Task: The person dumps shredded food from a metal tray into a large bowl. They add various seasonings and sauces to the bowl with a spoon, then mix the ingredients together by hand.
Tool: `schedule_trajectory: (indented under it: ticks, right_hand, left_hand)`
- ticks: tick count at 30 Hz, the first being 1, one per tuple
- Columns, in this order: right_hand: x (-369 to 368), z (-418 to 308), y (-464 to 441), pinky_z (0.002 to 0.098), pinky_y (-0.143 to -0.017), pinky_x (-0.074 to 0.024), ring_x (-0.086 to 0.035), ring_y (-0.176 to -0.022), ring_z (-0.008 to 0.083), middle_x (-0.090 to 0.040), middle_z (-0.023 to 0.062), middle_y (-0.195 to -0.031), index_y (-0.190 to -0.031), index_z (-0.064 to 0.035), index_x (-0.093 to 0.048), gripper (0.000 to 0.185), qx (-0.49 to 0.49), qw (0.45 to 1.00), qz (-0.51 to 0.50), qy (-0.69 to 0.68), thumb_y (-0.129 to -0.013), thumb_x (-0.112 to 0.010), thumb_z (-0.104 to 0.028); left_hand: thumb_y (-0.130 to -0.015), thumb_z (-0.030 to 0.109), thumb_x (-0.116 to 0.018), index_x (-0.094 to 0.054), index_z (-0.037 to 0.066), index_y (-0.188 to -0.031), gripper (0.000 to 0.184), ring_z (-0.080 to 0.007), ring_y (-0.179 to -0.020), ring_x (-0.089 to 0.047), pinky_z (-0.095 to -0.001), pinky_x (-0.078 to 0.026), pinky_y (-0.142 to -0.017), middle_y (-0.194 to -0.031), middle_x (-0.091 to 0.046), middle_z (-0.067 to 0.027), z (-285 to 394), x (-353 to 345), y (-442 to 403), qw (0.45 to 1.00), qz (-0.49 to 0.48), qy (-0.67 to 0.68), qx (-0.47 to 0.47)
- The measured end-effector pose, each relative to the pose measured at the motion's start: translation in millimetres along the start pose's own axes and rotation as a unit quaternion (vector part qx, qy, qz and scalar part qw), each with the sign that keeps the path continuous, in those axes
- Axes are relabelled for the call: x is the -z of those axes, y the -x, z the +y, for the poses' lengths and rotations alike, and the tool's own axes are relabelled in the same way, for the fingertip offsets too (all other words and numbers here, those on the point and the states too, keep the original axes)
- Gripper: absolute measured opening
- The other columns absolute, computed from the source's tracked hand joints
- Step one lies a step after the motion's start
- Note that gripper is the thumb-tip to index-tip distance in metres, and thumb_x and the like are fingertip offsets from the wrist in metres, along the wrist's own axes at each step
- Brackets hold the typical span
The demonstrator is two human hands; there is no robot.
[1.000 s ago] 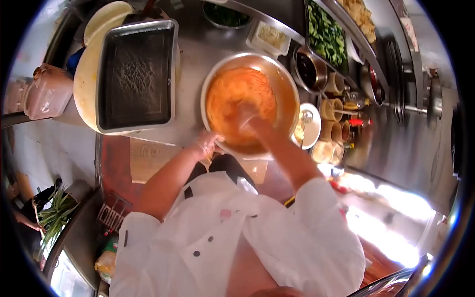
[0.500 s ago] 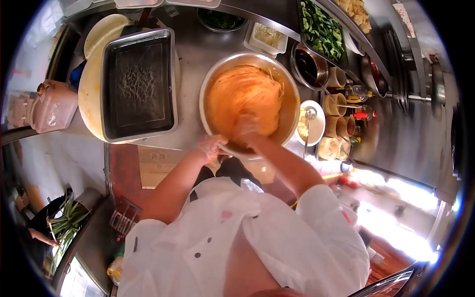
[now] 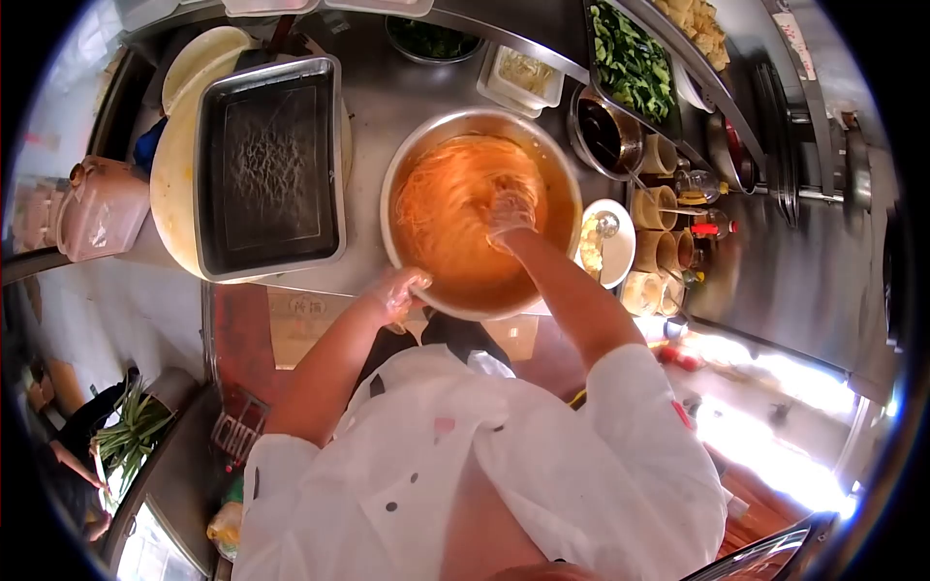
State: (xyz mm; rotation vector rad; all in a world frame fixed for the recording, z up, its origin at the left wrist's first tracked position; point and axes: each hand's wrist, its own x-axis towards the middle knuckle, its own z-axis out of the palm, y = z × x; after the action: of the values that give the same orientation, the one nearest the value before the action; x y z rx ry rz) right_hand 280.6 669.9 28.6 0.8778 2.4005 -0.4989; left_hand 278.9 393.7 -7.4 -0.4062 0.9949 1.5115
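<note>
A large steel mixing bowl (image 3: 562,194) sits at the counter's front edge. Orange-coated strands (image 3: 441,189), like noodles or fine shreds, fill much of it, with orange liquid around them. Wearing a clear plastic glove, my left hand (image 3: 395,293) is closed on the bowl's near-left rim. My right hand (image 3: 511,211), also gloved, reaches into the bowl with its fingers curled among the strands; the fingertips are partly hidden and blurred. Close to the bowl's right side is a white dish (image 3: 620,247) of pale chopped food with a metal spoon (image 3: 607,225) in it.
A deep rectangular tray (image 3: 271,184) rests on a round pale board at left. Behind the bowl stand a tub of pale shreds (image 3: 526,76) and a pot of dark sauce (image 3: 603,131). Seasoning cups (image 3: 654,242) and bottles line the right. Another person's arm is by green stalks (image 3: 136,426).
My right hand has swept up and to the right through the strands, which have swirled into a new shape. The bowl has shifted slightly toward me and left; my left hand stays on its rim.
</note>
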Motion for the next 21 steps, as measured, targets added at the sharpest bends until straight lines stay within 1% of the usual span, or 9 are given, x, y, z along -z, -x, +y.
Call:
schedule_trajectory:
  ticks: [1, 2, 3, 5, 7, 11, 14, 18, 21]
  right_hand:
    - [11, -4, 16, 0.0391, -0.083, -0.0545, -0.065, -0.104, 0.0291, -0.066, 0.0161, -0.116, -0.111, -0.0053, -0.068, 0.03, -0.037, 0.999, -0.021, -0.032, -0.09, -0.058, -0.024]
    - [15, -11, 43, 0.0389, -0.088, -0.052, -0.063, -0.109, 0.03, -0.065, 0.0171, -0.118, -0.113, -0.0056, -0.067, 0.03, 0.096, 0.973, -0.072, 0.195, -0.093, -0.055, -0.023]
    - [19, -19, 70, 0.0386, -0.094, -0.0496, -0.06, -0.113, 0.0309, -0.064, 0.0181, -0.12, -0.116, -0.0059, -0.066, 0.03, 0.24, 0.883, -0.059, 0.398, -0.096, -0.051, -0.022]
    - [5, -5, 67, 0.0393, -0.095, -0.0486, -0.06, -0.113, 0.0308, -0.064, 0.017, -0.119, -0.116, -0.0075, -0.066, 0.029, 0.362, 0.887, -0.064, 0.279, -0.097, -0.049, -0.022]
    - [4, 5, 65, 0.0399, -0.095, -0.0488, -0.061, -0.11, 0.031, -0.064, 0.0159, -0.118, -0.118, -0.0091, -0.064, 0.03, 0.533, 0.808, -0.098, 0.23, -0.097, -0.049, -0.024]
    - [26, -65, 57, 0.0385, -0.094, -0.0496, -0.062, -0.104, 0.0284, -0.065, 0.0124, -0.112, -0.123, -0.0101, -0.059, 0.031, 0.53, 0.741, -0.308, 0.274, -0.099, -0.048, -0.026]
    - [60, -127, 15, 0.0402, -0.09, -0.0501, -0.063, -0.103, 0.0281, -0.066, 0.0143, -0.108, -0.122, -0.0104, -0.061, 0.032, 0.401, 0.777, -0.397, 0.28, -0.098, -0.049, -0.029]
    - [114, -106, -64, 0.0424, -0.086, -0.0509, -0.064, -0.101, 0.0277, -0.067, 0.0169, -0.103, -0.119, -0.0108, -0.062, 0.034, 0.086, 0.939, -0.312, 0.119, -0.097, -0.052, -0.034]
    - [117, -7, -80, 0.0428, -0.085, -0.0506, -0.063, -0.102, 0.0289, -0.066, 0.017, -0.105, -0.123, -0.0115, -0.06, 0.034, 0.083, 0.986, -0.127, 0.068, -0.098, -0.05, -0.031]
  left_hand:
    - [-0.082, 0.018, -0.065, -0.064, 0.004, -0.099, 0.023, -0.0242, -0.095, -0.063, -0.0463, -0.054, -0.084, -0.098, -0.063, -0.0085, 4, 1, 10, 1.0, -0.025, 0.011, -0.003]
    - [-0.082, 0.017, -0.063, -0.064, 0.005, -0.095, 0.018, -0.0228, -0.093, -0.063, -0.0453, -0.054, -0.083, -0.098, -0.063, -0.0073, 19, -17, 30, 1.0, -0.012, 0.013, -0.011]
    - [-0.082, 0.017, -0.063, -0.064, 0.005, -0.095, 0.018, -0.0227, -0.092, -0.063, -0.045, -0.054, -0.082, -0.098, -0.063, -0.0075, 21, -17, 28, 1.0, -0.024, 0.002, -0.005]
    - [-0.083, 0.017, -0.062, -0.063, 0.004, -0.096, 0.018, -0.0226, -0.092, -0.063, -0.0443, -0.054, -0.082, -0.098, -0.064, -0.008, 23, -14, 21, 0.999, -0.049, -0.022, 0.007]
    - [-0.084, 0.015, -0.062, -0.063, 0.003, -0.099, 0.02, -0.0229, -0.09, -0.063, -0.0431, -0.054, -0.081, -0.098, -0.064, -0.0083, 21, -10, 13, 0.998, -0.058, -0.027, 0.017]
    - [-0.083, 0.013, -0.066, -0.064, -0.001, -0.1, 0.022, -0.024, -0.09, -0.064, -0.042, -0.056, -0.081, -0.098, -0.064, -0.0107, 24, -6, 18, 0.995, -0.08, -0.039, 0.047]
    - [-0.083, 0.016, -0.067, -0.063, 0.0, -0.105, 0.027, -0.0223, -0.089, -0.064, -0.0415, -0.057, -0.077, -0.097, -0.064, -0.0094, 7, -1, 9, 0.997, -0.049, -0.054, 0.032]
    - [-0.08, 0.02, -0.069, -0.066, 0.001, -0.097, 0.027, -0.0205, -0.083, -0.063, -0.0387, -0.057, -0.075, -0.093, -0.063, -0.0084, -5, 9, 14, 0.999, -0.028, -0.04, 0.003]
    - [-0.077, 0.021, -0.07, -0.066, 0.0, -0.091, 0.025, -0.0212, -0.082, -0.063, -0.0378, -0.056, -0.072, -0.091, -0.063, -0.0083, 7, 2, 27, 0.999, 0.004, -0.044, -0.027]
